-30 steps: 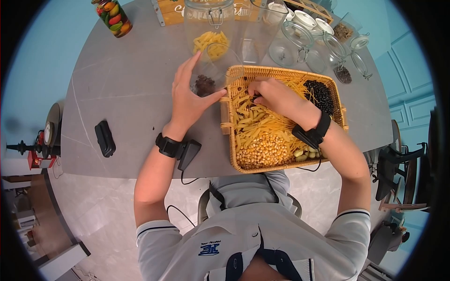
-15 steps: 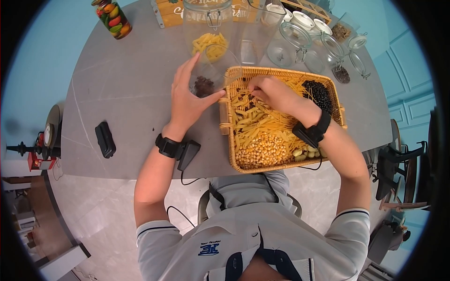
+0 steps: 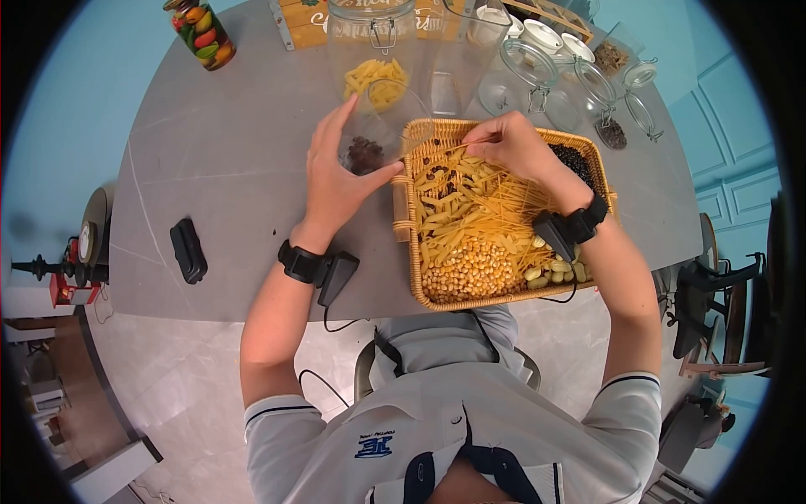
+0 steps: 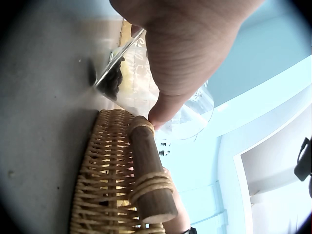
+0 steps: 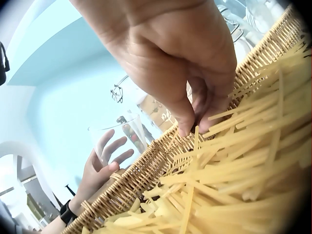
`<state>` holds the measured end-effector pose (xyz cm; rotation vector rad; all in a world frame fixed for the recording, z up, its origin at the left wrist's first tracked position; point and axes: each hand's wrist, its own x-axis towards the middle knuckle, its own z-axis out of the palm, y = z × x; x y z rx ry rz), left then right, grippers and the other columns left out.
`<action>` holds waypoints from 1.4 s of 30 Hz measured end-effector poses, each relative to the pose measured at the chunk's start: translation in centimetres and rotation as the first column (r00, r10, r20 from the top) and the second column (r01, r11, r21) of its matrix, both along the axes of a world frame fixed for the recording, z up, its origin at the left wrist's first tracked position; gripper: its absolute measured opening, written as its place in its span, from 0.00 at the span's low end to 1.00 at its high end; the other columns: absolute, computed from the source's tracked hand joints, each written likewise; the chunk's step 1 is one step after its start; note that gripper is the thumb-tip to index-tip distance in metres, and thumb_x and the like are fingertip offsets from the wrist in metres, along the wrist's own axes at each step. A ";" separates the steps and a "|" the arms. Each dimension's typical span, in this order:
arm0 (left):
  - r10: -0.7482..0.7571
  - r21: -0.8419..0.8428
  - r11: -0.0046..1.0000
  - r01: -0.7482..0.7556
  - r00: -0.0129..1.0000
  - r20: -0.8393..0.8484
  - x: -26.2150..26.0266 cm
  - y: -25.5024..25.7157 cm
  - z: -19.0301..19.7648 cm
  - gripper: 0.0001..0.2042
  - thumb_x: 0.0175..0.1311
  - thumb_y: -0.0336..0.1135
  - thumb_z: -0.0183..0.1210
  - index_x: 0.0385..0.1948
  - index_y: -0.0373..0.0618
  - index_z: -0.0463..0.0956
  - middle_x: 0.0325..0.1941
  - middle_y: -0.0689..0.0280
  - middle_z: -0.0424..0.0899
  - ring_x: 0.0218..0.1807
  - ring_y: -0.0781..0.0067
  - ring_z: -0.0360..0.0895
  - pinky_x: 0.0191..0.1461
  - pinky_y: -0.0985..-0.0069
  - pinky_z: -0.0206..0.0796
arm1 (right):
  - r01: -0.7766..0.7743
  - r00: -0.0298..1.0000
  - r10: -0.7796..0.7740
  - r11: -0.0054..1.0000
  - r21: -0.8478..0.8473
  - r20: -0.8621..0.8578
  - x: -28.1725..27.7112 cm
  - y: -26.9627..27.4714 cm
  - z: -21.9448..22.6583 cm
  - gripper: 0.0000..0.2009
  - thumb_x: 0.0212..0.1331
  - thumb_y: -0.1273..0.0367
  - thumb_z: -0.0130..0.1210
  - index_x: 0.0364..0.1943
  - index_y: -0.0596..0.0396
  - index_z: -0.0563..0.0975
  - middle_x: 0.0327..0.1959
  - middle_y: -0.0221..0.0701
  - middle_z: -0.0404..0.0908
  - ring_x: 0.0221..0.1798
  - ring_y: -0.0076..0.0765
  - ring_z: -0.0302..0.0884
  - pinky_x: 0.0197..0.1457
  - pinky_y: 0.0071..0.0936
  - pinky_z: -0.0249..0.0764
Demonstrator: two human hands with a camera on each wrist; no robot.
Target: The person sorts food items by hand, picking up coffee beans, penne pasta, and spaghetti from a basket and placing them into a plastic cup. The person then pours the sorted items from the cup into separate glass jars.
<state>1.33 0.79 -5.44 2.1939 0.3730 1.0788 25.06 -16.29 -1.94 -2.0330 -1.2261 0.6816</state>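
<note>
A clear cup (image 3: 388,126) with dark reddish-brown pieces (image 3: 366,154) at its bottom stands left of the wicker basket (image 3: 405,195). My left hand (image 3: 334,176) holds it, thumb on the near side and fingers spread round the far side; the thumb reaches the basket's wooden handle (image 4: 148,168). Over the basket's far side, my right hand (image 3: 519,149) pinches with thumb and fingertips at thin spaghetti (image 5: 234,141); the exact grip is partly hidden. Penne (image 3: 449,206) with dark pieces among it, corn kernels (image 3: 470,273), peanuts (image 3: 554,270) and black beans (image 3: 573,160) fill the basket.
Behind the cup stands a large clip-top jar (image 3: 369,42) holding penne. A clear pitcher (image 3: 457,63) and several open glass jars (image 3: 529,71) line the back right. At the left are a black case (image 3: 188,250) and a jar of colourful fruit (image 3: 201,35).
My right hand has lifted from the penne and moved toward the basket's far edge and to the right, uncovering more spaghetti. The left hand and cup stay nearly still.
</note>
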 end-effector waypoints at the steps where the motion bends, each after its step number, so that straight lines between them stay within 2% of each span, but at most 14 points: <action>1: 0.000 -0.001 1.000 0.000 1.000 0.000 0.0 0.0 0.0 0.46 0.44 0.34 0.79 0.70 0.47 0.65 0.67 0.57 0.73 0.67 0.60 0.71 0.70 0.65 0.64 | 0.027 0.999 -0.027 1.000 0.002 -0.031 0.2 -0.1 0.0 0.06 0.57 0.76 0.67 0.38 0.61 0.86 0.33 0.35 0.89 0.34 0.27 0.84 0.43 0.27 0.80; 4: 0.003 -0.003 1.000 -0.003 1.000 0.001 0.0 0.0 -0.1 0.46 0.45 0.34 0.79 0.70 0.47 0.65 0.67 0.57 0.73 0.67 0.60 0.71 0.70 0.65 0.64 | 0.107 0.988 -0.106 0.994 -0.002 0.114 0.2 -0.5 1.0 0.07 0.55 0.76 0.67 0.38 0.61 0.87 0.33 0.39 0.89 0.34 0.33 0.86 0.43 0.28 0.81; 7: 0.005 -0.005 1.000 -0.005 1.000 0.002 0.0 0.0 -0.1 0.45 0.45 0.34 0.79 0.70 0.46 0.65 0.66 0.57 0.73 0.67 0.60 0.71 0.70 0.65 0.64 | 0.086 0.884 -0.101 0.995 0.052 0.457 1.0 -1.1 1.9 0.07 0.52 0.77 0.67 0.37 0.60 0.87 0.34 0.42 0.88 0.35 0.39 0.87 0.44 0.31 0.81; 10: 0.001 -0.006 1.000 -0.001 1.000 0.004 0.0 0.1 -0.2 0.45 0.45 0.34 0.79 0.70 0.46 0.65 0.67 0.56 0.73 0.67 0.60 0.71 0.71 0.65 0.64 | 0.081 0.856 -0.089 0.996 0.038 0.510 1.1 -1.3 3.3 0.08 0.52 0.76 0.66 0.38 0.59 0.87 0.35 0.43 0.87 0.37 0.43 0.87 0.45 0.34 0.81; 13: -0.004 -0.003 1.000 0.005 1.000 0.006 0.0 0.0 0.1 0.45 0.45 0.35 0.79 0.70 0.46 0.65 0.67 0.56 0.73 0.67 0.59 0.71 0.71 0.65 0.64 | 0.034 0.781 -0.161 0.976 0.216 0.603 -0.3 -0.7 5.2 0.09 0.56 0.76 0.66 0.41 0.59 0.86 0.34 0.37 0.88 0.35 0.34 0.86 0.42 0.28 0.80; 16: -0.009 0.008 1.000 0.009 1.000 0.009 0.1 0.1 0.1 0.45 0.45 0.35 0.79 0.70 0.46 0.65 0.67 0.56 0.73 0.67 0.59 0.71 0.71 0.65 0.63 | -0.097 0.882 -0.044 0.958 0.271 0.469 -3.5 1.2 8.2 0.08 0.56 0.73 0.66 0.39 0.56 0.87 0.32 0.39 0.88 0.34 0.39 0.87 0.44 0.31 0.81; 22: -0.001 -0.031 1.000 0.001 1.000 -0.009 0.1 -0.1 0.3 0.46 0.44 0.35 0.80 0.70 0.45 0.65 0.67 0.56 0.73 0.67 0.59 0.71 0.71 0.66 0.64 | -0.289 0.954 0.222 0.861 0.418 0.201 -6.3 5.6 6.8 0.08 0.58 0.70 0.66 0.40 0.57 0.87 0.35 0.36 0.89 0.37 0.30 0.87 0.43 0.28 0.81; 25: -0.003 -0.030 1.000 0.003 1.000 -0.003 0.0 -0.1 0.2 0.46 0.44 0.35 0.80 0.70 0.45 0.65 0.66 0.56 0.73 0.67 0.60 0.72 0.71 0.66 0.64 | -0.139 0.990 0.118 0.878 0.457 0.075 -5.2 5.1 6.3 0.08 0.59 0.70 0.65 0.40 0.57 0.87 0.36 0.36 0.90 0.39 0.30 0.87 0.45 0.27 0.81; 28: -0.015 0.002 1.000 0.015 0.999 0.034 0.1 0.1 -0.1 0.45 0.44 0.35 0.79 0.70 0.45 0.65 0.66 0.56 0.74 0.66 0.60 0.72 0.70 0.66 0.64 | 0.100 0.995 -0.105 0.960 0.260 0.003 -3.3 3.5 5.7 0.07 0.58 0.71 0.66 0.40 0.56 0.87 0.36 0.35 0.90 0.38 0.30 0.87 0.46 0.27 0.81; 31: -0.008 0.011 1.000 0.007 1.000 0.022 0.0 0.1 -0.1 0.45 0.44 0.34 0.79 0.70 0.45 0.65 0.66 0.57 0.74 0.66 0.60 0.72 0.70 0.66 0.64 | -0.100 0.972 0.069 0.987 0.127 0.225 -1.1 2.6 1.8 0.07 0.57 0.72 0.67 0.39 0.56 0.87 0.36 0.38 0.89 0.37 0.36 0.87 0.46 0.29 0.81; 34: -0.011 -0.012 1.000 0.012 1.000 0.024 0.1 0.1 -0.2 0.46 0.42 0.36 0.80 0.69 0.46 0.65 0.66 0.56 0.74 0.67 0.52 0.70 0.69 0.60 0.63 | -0.144 0.932 0.147 0.989 -0.034 0.331 -2.5 2.7 0.4 0.06 0.55 0.75 0.66 0.37 0.57 0.87 0.36 0.42 0.88 0.38 0.44 0.87 0.46 0.33 0.80; 35: -0.008 -0.002 1.000 0.008 1.000 0.020 0.1 0.2 -0.1 0.46 0.42 0.35 0.80 0.69 0.46 0.65 0.66 0.56 0.74 0.67 0.55 0.70 0.70 0.62 0.63 | -0.187 0.904 0.186 0.982 -0.034 0.385 -2.7 2.7 -0.2 0.07 0.53 0.77 0.64 0.36 0.57 0.86 0.36 0.45 0.86 0.41 0.51 0.85 0.47 0.38 0.80; 37: -0.002 0.014 1.000 0.002 1.000 0.010 0.1 0.2 -0.2 0.46 0.44 0.34 0.79 0.70 0.45 0.65 0.66 0.56 0.74 0.66 0.60 0.72 0.70 0.66 0.64 | -0.200 0.876 0.202 0.978 -0.052 0.437 -2.7 2.7 -1.5 0.06 0.53 0.77 0.64 0.35 0.58 0.86 0.36 0.45 0.86 0.42 0.52 0.85 0.47 0.39 0.79; 42: 0.001 -0.012 1.000 0.000 1.000 0.013 0.1 0.0 -0.2 0.46 0.43 0.35 0.80 0.69 0.46 0.65 0.66 0.56 0.74 0.67 0.55 0.71 0.69 0.62 0.63 | -0.209 0.835 0.202 0.977 -0.045 0.512 -3.2 2.7 -2.0 0.07 0.51 0.78 0.63 0.35 0.59 0.84 0.34 0.45 0.85 0.41 0.53 0.84 0.47 0.39 0.79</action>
